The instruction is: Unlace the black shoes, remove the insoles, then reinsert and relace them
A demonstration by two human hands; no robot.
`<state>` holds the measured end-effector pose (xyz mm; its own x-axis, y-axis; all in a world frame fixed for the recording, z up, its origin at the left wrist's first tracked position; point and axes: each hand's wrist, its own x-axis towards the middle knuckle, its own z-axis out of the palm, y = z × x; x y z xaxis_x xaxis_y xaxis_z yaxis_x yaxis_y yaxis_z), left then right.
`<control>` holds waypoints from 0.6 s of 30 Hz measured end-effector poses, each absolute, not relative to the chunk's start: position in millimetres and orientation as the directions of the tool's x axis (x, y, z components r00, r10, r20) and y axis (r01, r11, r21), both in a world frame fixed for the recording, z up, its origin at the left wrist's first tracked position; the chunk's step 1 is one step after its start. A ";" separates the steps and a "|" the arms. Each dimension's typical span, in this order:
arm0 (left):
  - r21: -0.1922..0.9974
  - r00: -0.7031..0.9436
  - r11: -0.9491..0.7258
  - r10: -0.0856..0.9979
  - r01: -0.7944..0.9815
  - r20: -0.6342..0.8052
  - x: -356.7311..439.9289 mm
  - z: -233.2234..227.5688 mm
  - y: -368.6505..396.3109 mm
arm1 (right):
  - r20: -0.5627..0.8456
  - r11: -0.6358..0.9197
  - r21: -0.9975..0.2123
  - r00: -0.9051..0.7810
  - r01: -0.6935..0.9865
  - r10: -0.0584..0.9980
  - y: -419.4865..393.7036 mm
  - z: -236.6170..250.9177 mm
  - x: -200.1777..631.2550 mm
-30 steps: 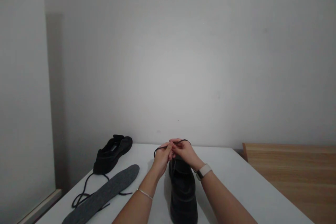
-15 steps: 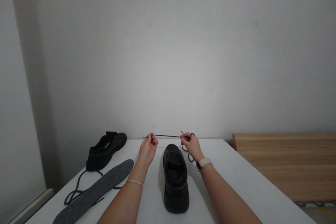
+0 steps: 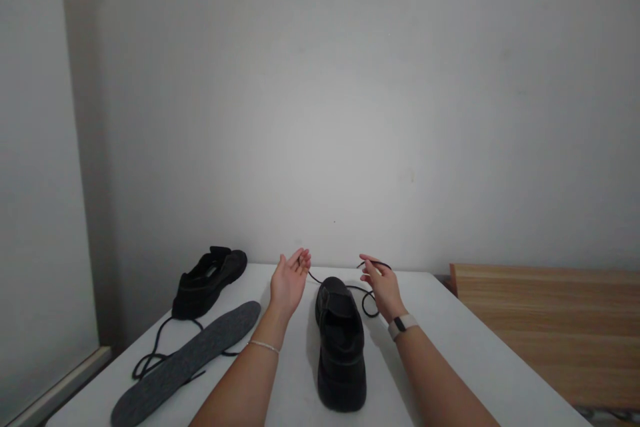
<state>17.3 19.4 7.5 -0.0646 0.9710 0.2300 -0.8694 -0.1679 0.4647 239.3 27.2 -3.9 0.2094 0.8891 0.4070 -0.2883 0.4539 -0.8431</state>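
A black shoe (image 3: 343,380) stands upright on the white table, its heel toward me and its toe toward the wall. Beyond the toe, a thin black shoelace (image 3: 371,314) runs slack between my two hands, with a small loop on the right. My left hand (image 3: 289,285), palm turned up, has one end of it caught at the curled fingertips, left of the toe. On the other side, my right hand (image 3: 384,288) pinches the lace between thumb and fingers. The shoe hides the lace's middle stretch.
A second black shoe (image 3: 210,282) sits at the table's far left. In front of it lies a grey insole (image 3: 187,363) over another black lace (image 3: 155,355). The table (image 3: 450,353) meets a pale wall at the back, with a wooden panel (image 3: 540,327) to the right.
The lace was stretched straight between my hands and now sags behind the shoe. My left fingers have opened somewhat, palm up; my right hand has shifted slightly right.
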 end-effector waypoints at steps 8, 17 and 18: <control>0.776 -0.067 -0.282 0.952 -0.565 0.297 33.1 -2.0 16.9 | 0.349 0.331 -0.891 -0.002 -0.312 0.937 15.5 -14.6 232.8; 0.766 0.084 -0.195 0.948 -0.612 0.308 36.0 -2.3 13.8 | 0.275 0.222 -0.920 -0.131 -0.323 0.952 10.6 -14.6 228.5; 0.778 0.087 -0.191 0.950 -0.599 0.300 36.5 -3.0 13.4 | 0.265 0.207 -0.922 -0.142 -0.329 0.954 10.1 -13.9 229.1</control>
<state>36.5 13.4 -3.0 0.0872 0.9499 0.3002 -0.5985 -0.1909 0.7780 229.1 10.1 -13.9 -0.1421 0.9538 0.2646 -0.3287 0.2067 -0.9215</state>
